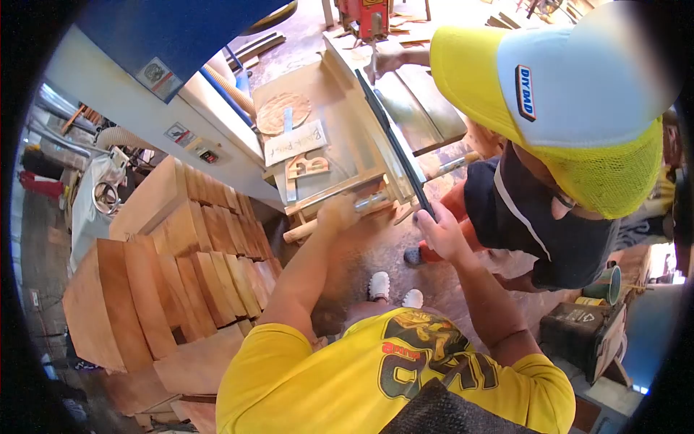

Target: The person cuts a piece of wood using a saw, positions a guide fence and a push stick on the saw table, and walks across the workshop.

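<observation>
My left hand (337, 213) is at the near edge of the wooden work table (340, 189), beside a metal clamp bar (371, 202); its fingers are too blurred to make out. My right hand (439, 230) is closed around the near end of a long dark strip (394, 137), which runs away along the table's right side. Past its far end a co-worker's hand (387, 58) touches the work. On the table lie a round wooden piece (283, 113), a paper with handwriting (295, 141) and a cut wooden piece with letters (309, 167).
A co-worker in a cap (553, 94) leans in from the right. Stacked wooden boards (181, 260) stand at left, below a large white and blue machine (173, 108). A black bin (578, 333) and a green bucket (611, 284) are at lower right.
</observation>
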Motion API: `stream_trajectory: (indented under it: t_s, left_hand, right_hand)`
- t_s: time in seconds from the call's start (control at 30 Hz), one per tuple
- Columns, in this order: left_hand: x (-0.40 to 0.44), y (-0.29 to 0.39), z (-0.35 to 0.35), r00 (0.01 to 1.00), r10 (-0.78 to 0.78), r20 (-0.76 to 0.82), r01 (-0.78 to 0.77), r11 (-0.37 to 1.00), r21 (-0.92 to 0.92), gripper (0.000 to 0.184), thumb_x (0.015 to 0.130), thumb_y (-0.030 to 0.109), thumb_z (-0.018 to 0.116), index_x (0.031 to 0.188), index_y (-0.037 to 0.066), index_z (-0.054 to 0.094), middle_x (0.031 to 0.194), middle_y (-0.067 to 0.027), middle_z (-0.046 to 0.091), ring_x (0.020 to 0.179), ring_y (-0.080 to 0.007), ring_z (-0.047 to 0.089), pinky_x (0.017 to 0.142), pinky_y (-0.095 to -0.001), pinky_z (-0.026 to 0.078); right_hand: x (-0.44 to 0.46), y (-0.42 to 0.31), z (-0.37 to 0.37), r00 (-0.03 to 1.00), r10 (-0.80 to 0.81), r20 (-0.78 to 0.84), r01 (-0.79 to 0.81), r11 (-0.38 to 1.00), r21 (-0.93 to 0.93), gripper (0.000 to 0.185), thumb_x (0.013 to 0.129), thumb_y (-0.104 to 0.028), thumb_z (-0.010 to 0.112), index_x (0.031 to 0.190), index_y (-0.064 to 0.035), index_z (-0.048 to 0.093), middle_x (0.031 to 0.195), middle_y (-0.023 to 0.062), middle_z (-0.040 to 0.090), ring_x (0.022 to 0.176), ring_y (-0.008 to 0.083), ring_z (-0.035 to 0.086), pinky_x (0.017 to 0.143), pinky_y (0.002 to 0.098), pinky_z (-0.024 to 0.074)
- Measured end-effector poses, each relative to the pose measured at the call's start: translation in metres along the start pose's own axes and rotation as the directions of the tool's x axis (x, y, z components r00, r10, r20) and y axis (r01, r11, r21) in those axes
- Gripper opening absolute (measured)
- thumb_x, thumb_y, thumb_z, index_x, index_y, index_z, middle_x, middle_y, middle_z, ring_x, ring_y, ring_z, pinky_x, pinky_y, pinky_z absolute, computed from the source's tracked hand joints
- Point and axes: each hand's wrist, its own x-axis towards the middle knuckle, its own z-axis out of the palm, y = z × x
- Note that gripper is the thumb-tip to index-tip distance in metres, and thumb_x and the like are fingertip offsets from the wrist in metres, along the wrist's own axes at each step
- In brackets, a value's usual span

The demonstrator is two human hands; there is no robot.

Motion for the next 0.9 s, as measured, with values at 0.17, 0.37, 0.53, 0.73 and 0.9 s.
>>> stream_trajectory:
  t_s: [0.17, 0.37, 0.53, 0.73, 0.9]
  left_hand:
    - [0.000, -0.003, 0.004, 0.999, 0.035, -0.022, -0.035, 0.999, -0.014, 0.034, 0.081, 0.028, 0.061, 0.112, 0.013, 0.064, 0.113, -0.0150, 0.064, 0.107, -0.0344, 0.060, 0.093, -0.0441, 0.047]
    - [0.005, -0.011, 0.017, 0.993, 0.088, -0.076, -0.088, 0.996, 0.001, 0.035, 0.080, 0.026, 0.063, 0.112, 0.013, 0.063, 0.113, -0.0140, 0.064, 0.107, -0.0344, 0.059, 0.093, -0.0444, 0.047]
    - [0.012, -0.015, 0.026, 0.992, 0.097, -0.086, -0.096, 0.995, 0.020, 0.035, 0.079, 0.024, 0.064, 0.112, 0.012, 0.063, 0.113, -0.0135, 0.064, 0.106, -0.0347, 0.060, 0.092, -0.0443, 0.047]
    - [0.009, -0.013, 0.022, 0.991, 0.101, -0.087, -0.098, 0.995, 0.036, 0.036, 0.078, 0.025, 0.064, 0.112, 0.011, 0.062, 0.110, -0.0140, 0.065, 0.105, -0.0345, 0.060, 0.090, -0.0446, 0.048]
    - [0.012, -0.013, 0.026, 0.989, 0.107, -0.103, -0.106, 0.994, 0.013, 0.036, 0.078, 0.026, 0.065, 0.111, 0.010, 0.062, 0.111, -0.0156, 0.065, 0.105, -0.0354, 0.060, 0.090, -0.0449, 0.048]
  right_hand:
    - [0.004, 0.004, 0.002, 1.000, 0.008, -0.020, -0.007, 1.000, 0.008, 0.024, 0.096, -0.026, 0.054, 0.099, -0.0027, 0.056, 0.073, -0.0031, 0.048, 0.067, 0.0059, 0.043, 0.058, 0.0244, 0.0370]
    - [0.006, 0.001, 0.005, 0.998, -0.026, -0.051, 0.024, 0.999, -0.044, 0.027, 0.096, -0.029, 0.054, 0.098, -0.0024, 0.056, 0.074, -0.0013, 0.050, 0.068, 0.0074, 0.045, 0.059, 0.0265, 0.0391]
    - [0.003, 0.003, 0.008, 0.998, 0.044, -0.041, -0.042, 0.998, 0.044, 0.029, 0.096, -0.031, 0.054, 0.101, -0.0021, 0.055, 0.074, 0.0000, 0.050, 0.069, 0.0081, 0.047, 0.062, 0.0270, 0.0410]
    - [0.005, 0.013, 0.008, 0.997, -0.064, -0.046, 0.068, 0.994, 0.088, 0.021, 0.098, -0.027, 0.052, 0.102, -0.0065, 0.051, 0.064, -0.0056, 0.042, 0.048, 0.0035, 0.037, 0.041, 0.0199, 0.0290]
    - [0.003, 0.002, 0.006, 0.997, -0.059, -0.056, 0.047, 0.980, -0.196, 0.035, 0.095, -0.033, 0.056, 0.106, 0.0001, 0.056, 0.083, 0.0064, 0.055, 0.078, 0.0138, 0.052, 0.071, 0.0305, 0.0438]
